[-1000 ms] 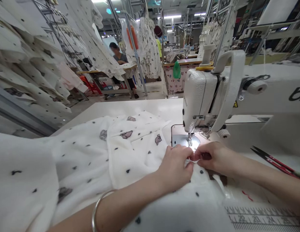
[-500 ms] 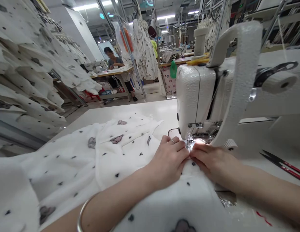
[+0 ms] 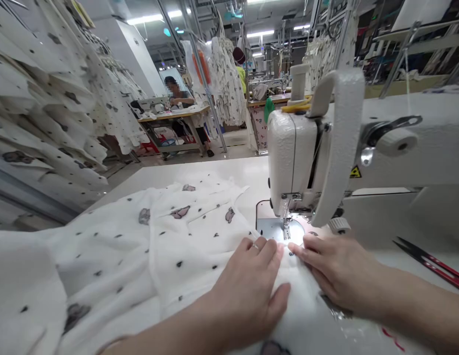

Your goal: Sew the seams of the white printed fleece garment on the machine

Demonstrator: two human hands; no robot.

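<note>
The white cloth, printed with small dark spots and pink-and-grey animal motifs, lies in soft folds on the table. It spreads from the front of the sewing machine towards the left, and its near edge runs up to the needle. The left hand rests flat on the cloth just in front of the machine, fingers slightly apart and pointing at the needle, with a ring on one finger. It presses the cloth down and does not pinch it. The right hand lies to the right of the left, also open and narrow-set. Its fingertips touch the cloth edge just in front of the needle, and the two hands are close but not touching.

A lamp lights the needle plate under the needle. To the right of the machine, a pair of red-handled snips lies on the table, and a short piece of red thread lies nearer the right forearm. Left of the machine, rows of hanging garments fill the side of the aisle. Well beyond the machine, a co-worker sits at another table, working.
</note>
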